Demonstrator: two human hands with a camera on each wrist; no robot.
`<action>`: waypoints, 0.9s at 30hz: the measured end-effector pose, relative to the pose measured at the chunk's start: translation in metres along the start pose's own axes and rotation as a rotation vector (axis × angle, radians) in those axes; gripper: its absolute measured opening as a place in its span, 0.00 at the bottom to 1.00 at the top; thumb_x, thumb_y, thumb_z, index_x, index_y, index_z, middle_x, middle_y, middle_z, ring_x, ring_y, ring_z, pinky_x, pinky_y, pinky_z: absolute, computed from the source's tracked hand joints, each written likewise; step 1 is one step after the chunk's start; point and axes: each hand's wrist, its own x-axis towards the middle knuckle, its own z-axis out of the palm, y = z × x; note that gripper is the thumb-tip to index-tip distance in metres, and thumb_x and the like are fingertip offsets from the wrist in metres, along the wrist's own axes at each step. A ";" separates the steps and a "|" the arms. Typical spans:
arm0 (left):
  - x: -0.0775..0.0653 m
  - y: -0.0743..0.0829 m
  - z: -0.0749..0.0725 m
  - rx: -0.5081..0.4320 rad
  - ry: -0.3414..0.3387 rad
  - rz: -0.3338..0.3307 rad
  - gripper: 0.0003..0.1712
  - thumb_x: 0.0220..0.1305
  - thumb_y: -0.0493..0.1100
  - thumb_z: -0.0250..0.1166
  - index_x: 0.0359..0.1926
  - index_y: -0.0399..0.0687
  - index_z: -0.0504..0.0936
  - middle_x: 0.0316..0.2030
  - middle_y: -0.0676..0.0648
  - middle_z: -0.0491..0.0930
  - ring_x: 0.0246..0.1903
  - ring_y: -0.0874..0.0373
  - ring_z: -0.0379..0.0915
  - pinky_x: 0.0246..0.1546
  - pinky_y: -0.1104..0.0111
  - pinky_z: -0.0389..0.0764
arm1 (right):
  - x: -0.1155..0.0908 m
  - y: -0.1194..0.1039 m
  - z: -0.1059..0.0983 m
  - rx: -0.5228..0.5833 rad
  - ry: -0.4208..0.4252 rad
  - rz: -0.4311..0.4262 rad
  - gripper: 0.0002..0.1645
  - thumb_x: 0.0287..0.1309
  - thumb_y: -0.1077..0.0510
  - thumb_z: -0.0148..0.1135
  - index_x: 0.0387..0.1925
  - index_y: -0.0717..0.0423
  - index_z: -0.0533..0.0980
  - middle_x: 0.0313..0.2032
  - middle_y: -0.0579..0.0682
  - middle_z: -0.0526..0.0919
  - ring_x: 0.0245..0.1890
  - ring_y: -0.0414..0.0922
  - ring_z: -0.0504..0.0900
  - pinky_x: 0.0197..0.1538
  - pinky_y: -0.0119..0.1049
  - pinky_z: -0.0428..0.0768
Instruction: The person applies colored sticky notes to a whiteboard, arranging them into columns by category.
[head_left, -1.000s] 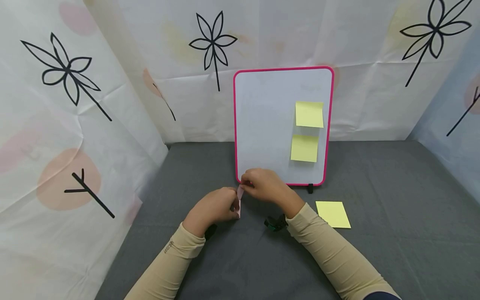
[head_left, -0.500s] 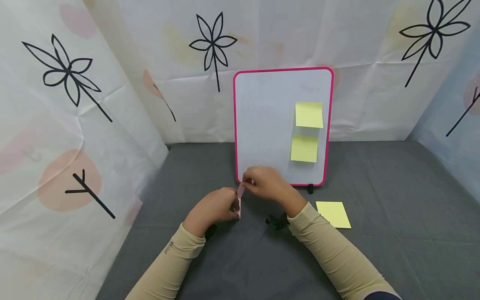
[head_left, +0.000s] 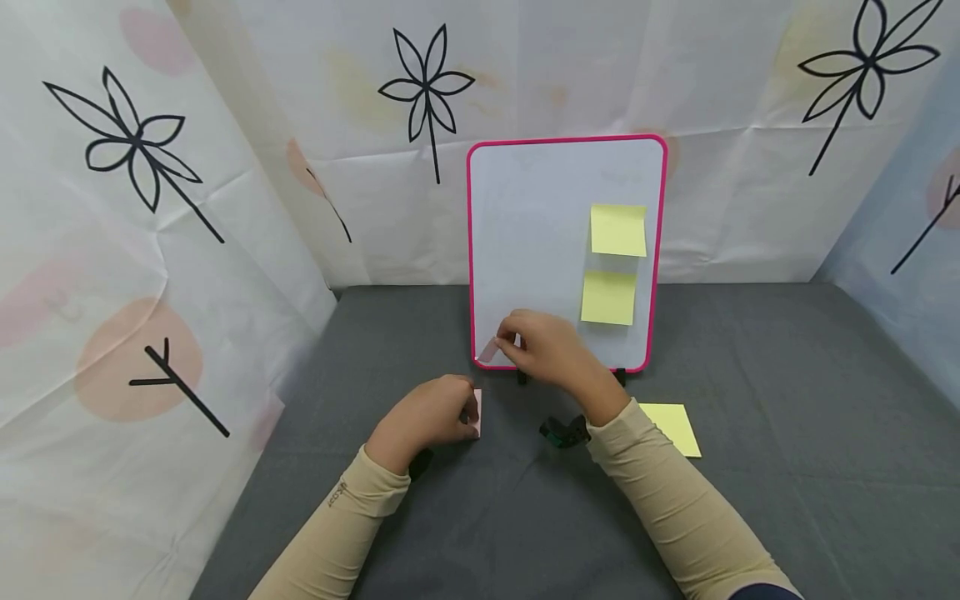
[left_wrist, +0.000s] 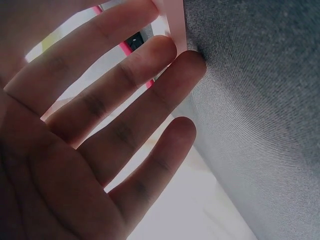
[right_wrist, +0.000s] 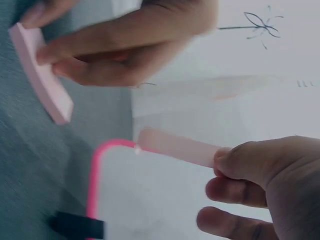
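Note:
Near the middle of the table, my left hand [head_left: 429,414] holds a narrow pad of pink sticky notes [head_left: 477,413] against the grey cloth. In the right wrist view, the thumb and fingers grip this pad [right_wrist: 52,90] along its sides. My right hand [head_left: 551,354] is raised just in front of the whiteboard's lower left part. Between thumb and index finger it pinches one pink sticky note strip [right_wrist: 177,146] by the end, and the strip's other end points left. Two yellow sticky notes, an upper one [head_left: 618,230] and a lower one [head_left: 608,297], are stuck on the whiteboard [head_left: 528,225].
The pink-framed whiteboard stands upright on black feet [head_left: 620,376] at the table's back. A yellow sticky note [head_left: 677,427] lies right of the board, partly behind my right sleeve [head_left: 675,492]. White cloth walls [head_left: 397,217] with black flower drawings surround the grey table [head_left: 787,400].
My right hand has pulled the pink strip off the pad and lifted it up and to the right, before the whiteboard. The left hand has stayed on the pad.

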 end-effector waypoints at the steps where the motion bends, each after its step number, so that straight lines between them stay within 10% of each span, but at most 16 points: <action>1: 0.000 0.000 0.000 0.003 -0.003 -0.001 0.09 0.54 0.39 0.83 0.30 0.48 0.89 0.29 0.54 0.81 0.30 0.62 0.78 0.37 0.64 0.83 | 0.000 0.002 -0.003 0.001 0.025 -0.003 0.03 0.67 0.60 0.71 0.36 0.55 0.86 0.33 0.47 0.87 0.29 0.42 0.80 0.35 0.36 0.80; 27: 0.002 -0.001 0.003 -0.021 -0.013 -0.011 0.06 0.56 0.39 0.82 0.32 0.47 0.91 0.32 0.54 0.82 0.31 0.62 0.77 0.38 0.63 0.83 | -0.005 0.017 -0.052 -0.054 0.536 0.046 0.04 0.62 0.67 0.69 0.33 0.58 0.86 0.33 0.52 0.88 0.28 0.48 0.83 0.29 0.38 0.77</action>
